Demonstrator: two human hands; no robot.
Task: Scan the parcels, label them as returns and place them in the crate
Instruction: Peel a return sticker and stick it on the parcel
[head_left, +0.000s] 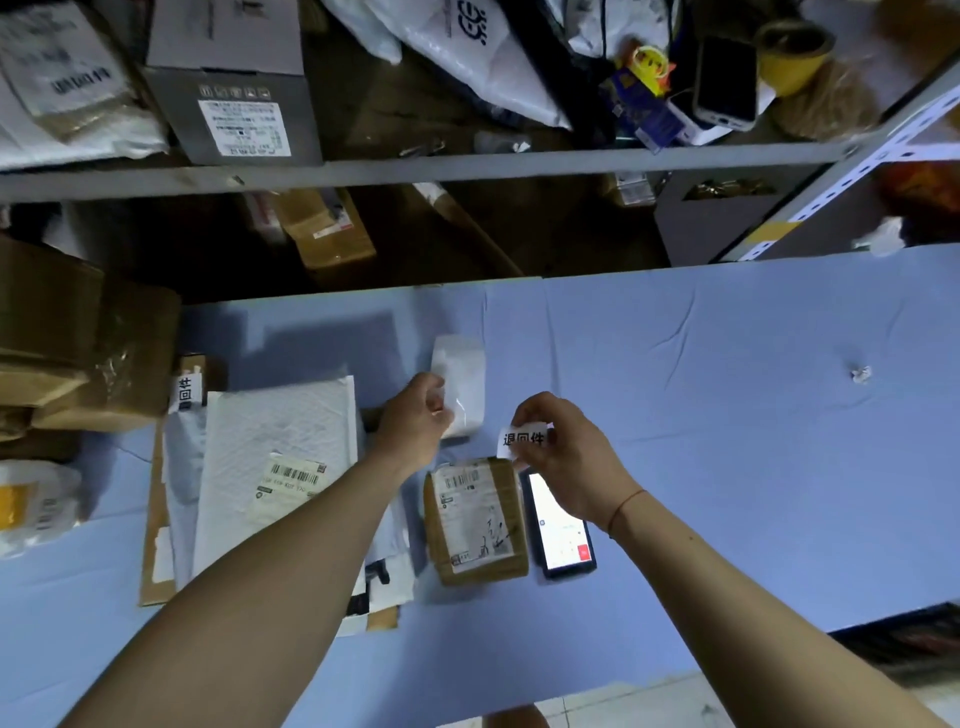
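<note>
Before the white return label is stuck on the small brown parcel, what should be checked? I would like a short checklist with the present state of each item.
1. White return label with black characters pinched in the right hand: ok.
2. Backing fully peeled off the label: cannot tell.
3. Left hand free to steady the parcel: not ok, it holds a white backing strip.
4. Small brown cardboard parcel lying flat on the blue table cover, shipping label up: ok.
5. Black handheld scanner beside the parcel, screen lit: ok.
6. Crate within reach: cannot tell, none is clearly visible.
</note>
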